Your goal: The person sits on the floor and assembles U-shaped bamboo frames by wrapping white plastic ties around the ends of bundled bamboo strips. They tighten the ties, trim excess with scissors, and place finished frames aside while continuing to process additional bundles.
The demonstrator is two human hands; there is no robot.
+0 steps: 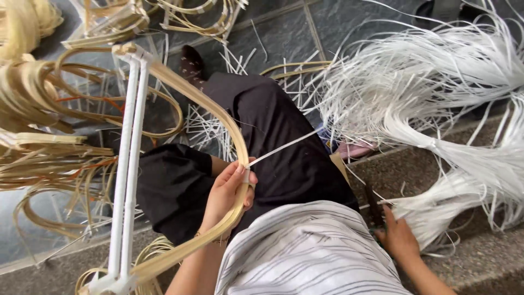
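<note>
My left hand (226, 192) grips the curved bamboo strip (215, 106) of a bow-shaped frame and pins a white plastic strip (284, 145) against it. That strip runs taut up to the right across my black-trousered lap. The frame's straight side is a bar wrapped in white strip (128, 164), standing at the left. My right hand (399, 236) lies low on the stone step at the right. Its fingers touch a dark slim tool (374, 203) beside a bundle of white strips (453, 191). Whether it grips the tool is unclear.
Heaps of curved bamboo strips and hoops (38, 104) lie on the dark tiled floor at the left and top. A large spray of loose white strips (415, 71) spreads over the upper right. My socked foot (192, 64) points towards the top. A stone step (475, 262) runs along the bottom right.
</note>
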